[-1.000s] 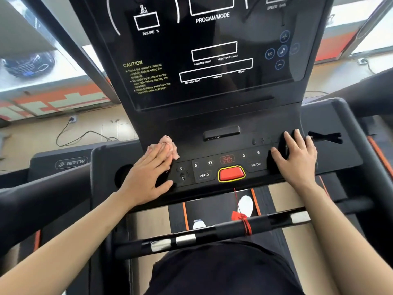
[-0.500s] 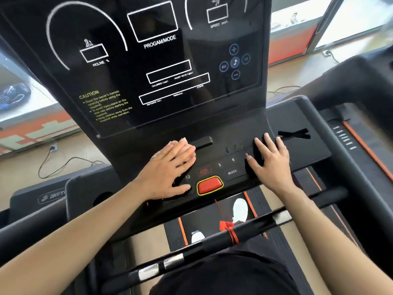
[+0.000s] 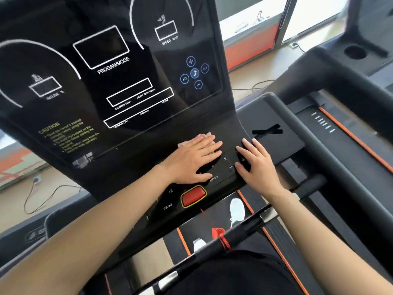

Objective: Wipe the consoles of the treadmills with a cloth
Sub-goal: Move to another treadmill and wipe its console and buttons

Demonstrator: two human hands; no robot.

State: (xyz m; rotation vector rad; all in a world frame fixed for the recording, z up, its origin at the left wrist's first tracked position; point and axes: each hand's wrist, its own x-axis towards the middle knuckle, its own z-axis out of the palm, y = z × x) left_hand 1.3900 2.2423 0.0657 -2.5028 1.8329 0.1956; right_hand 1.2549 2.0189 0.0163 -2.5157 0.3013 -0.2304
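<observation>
Currently: left hand (image 3: 191,161) lies flat on the pink cloth (image 3: 203,137), fingers straight and together. It presses the cloth onto the treadmill console (image 3: 136,158) just below the display glass, ctr of frame. Only the cloth's far edge shows, past the fingertips and knuckles; the rest is under the hand. Thumb reaches out over the key strip near the "6" and "MODE" labels.

Right hand (image 3: 258,167) sits just right of it, near but not touching. Fingers spread and lightly bent, resting on the right end of the key strip over a black rocker w/ a "+" mark. It holds nothing.

Red btn (image 3: 193,196) w/ yellow rim is below the left wrist, lower ctr, w/ "12" and "PROG" labels to its left. Display is dark w/ white outlines: INCLINE, PROGAM/MODE, SPEED. Blue media icons sit upper ctr-right; yellow CAUTION text is at left of frame.

Black handlebar (image 3: 244,228) crosses the lower frame diagonally, w/ silver grip patches and a red cord (image 3: 223,241) tied round it. Behind it is the belt deck w/ orange stripes, and a white shoe (image 3: 237,209) on the deck. 2nd treadmill (image 3: 350,99) fills the right side of frame, cup hole at upper right.
</observation>
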